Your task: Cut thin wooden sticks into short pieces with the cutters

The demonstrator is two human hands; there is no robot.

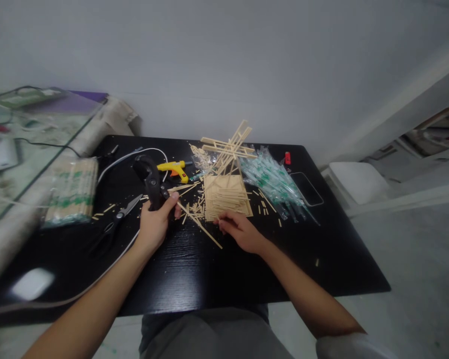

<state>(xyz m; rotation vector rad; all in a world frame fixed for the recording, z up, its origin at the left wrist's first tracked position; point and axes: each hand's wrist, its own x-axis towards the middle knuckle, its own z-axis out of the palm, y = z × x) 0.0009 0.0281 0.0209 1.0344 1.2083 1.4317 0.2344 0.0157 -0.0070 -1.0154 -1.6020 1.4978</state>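
My left hand (156,222) is closed round the handles of black cutters (149,181), whose head points up and away from me, and it also pinches a long wooden stick (204,228) that slants down to the right. My right hand (239,230) rests on the black table (194,279) with its fingers curled at the near edge of a flat panel of glued sticks (226,197). Whether it holds a small piece I cannot make out. Behind the panel stands a loose frame of sticks (230,145).
A yellow glue gun (175,169) lies beyond the cutters, scissors (117,219) to the left, a wrapped bundle of sticks (72,192) further left. Clear wrappers (271,180), a phone (307,188) and a red object (287,158) lie right. Stick offcuts litter the middle. A white cable (108,254) crosses the left.
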